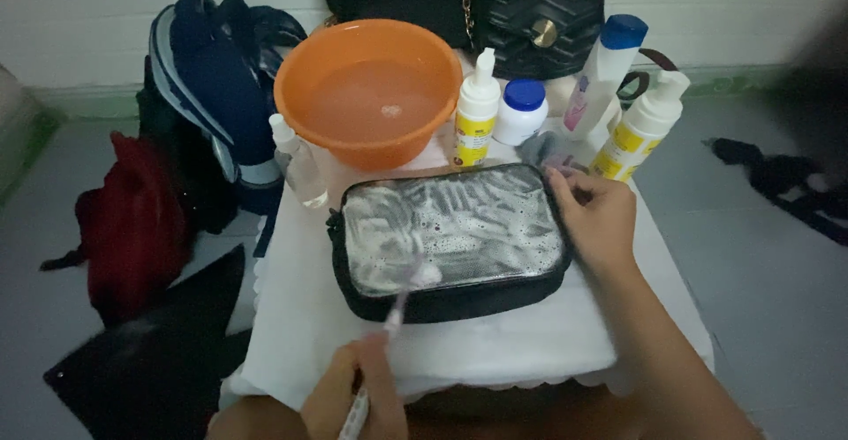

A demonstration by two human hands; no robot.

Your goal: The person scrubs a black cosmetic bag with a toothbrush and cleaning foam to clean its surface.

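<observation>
A black zip pouch [450,299] with a clear top covered in white foam lies on a white cloth [300,316] spread over a small table. My left hand [353,400] at the bottom edge grips a toothbrush [402,294], whose bristle end rests on the foamy top near the pouch's front left. My right hand [596,219] presses on the pouch's right end and holds it in place.
Behind the pouch stands an orange basin [305,109] of water, with a clear spray bottle [299,164], two pump bottles [477,113] [640,131], a blue-lidded jar [521,111] and a blue-capped bottle [605,69]. A black handbag [539,16], blue backpack [216,78] and red bag [132,228] lie around.
</observation>
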